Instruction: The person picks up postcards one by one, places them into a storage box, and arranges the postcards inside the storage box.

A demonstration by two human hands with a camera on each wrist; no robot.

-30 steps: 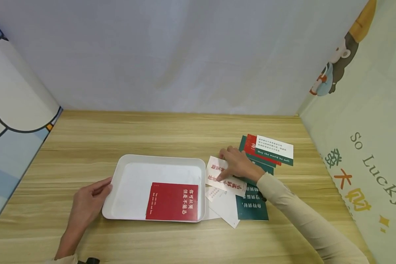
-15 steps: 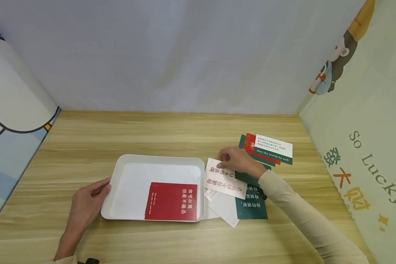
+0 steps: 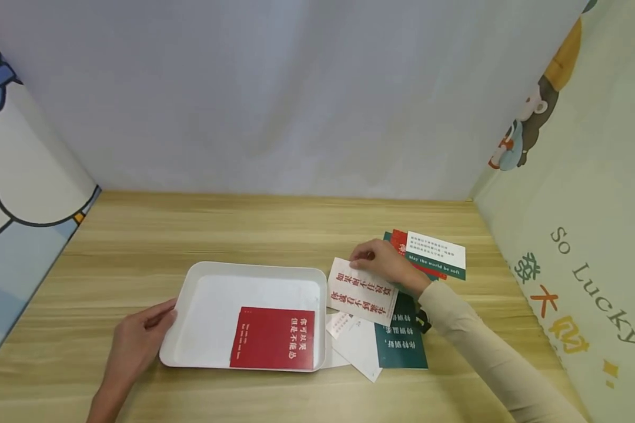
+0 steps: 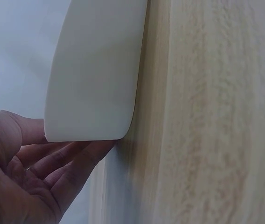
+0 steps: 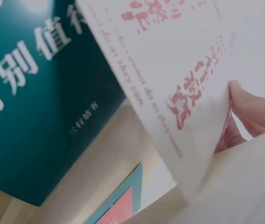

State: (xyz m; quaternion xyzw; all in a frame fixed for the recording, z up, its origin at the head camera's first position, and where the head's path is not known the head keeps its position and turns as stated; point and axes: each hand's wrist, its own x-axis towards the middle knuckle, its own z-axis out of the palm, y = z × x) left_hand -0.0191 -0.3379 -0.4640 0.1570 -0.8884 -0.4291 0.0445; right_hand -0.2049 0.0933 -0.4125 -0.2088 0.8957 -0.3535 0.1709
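My right hand (image 3: 383, 264) pinches a white card with red characters (image 3: 362, 294) between thumb and fingers. In the right wrist view the card (image 5: 170, 88) tilts up, bowing slightly, beside a green card (image 5: 44, 93) with white characters. In the head view it overlaps that green card (image 3: 402, 346) and white cards (image 3: 360, 343) on the table. My left hand (image 3: 140, 338) grips the left end of a white tray (image 3: 206, 329); in the left wrist view the thumb is at the tray's rim and fingers reach along its end wall (image 4: 93, 93). Inside the tray lies a red card (image 3: 275, 339).
Behind the right hand, a fanned stack of cards lies on the wooden table (image 3: 243, 229), topped by a white-and-green card (image 3: 436, 252). A plain pale curtain (image 3: 275, 100) hangs behind, with a printed panel (image 3: 587, 264) on the right.
The right hand's fingers have moved from resting over the red-lettered card to pinching its far edge, raising it off the others. The left hand stays at the tray. The head view has tilted slightly.
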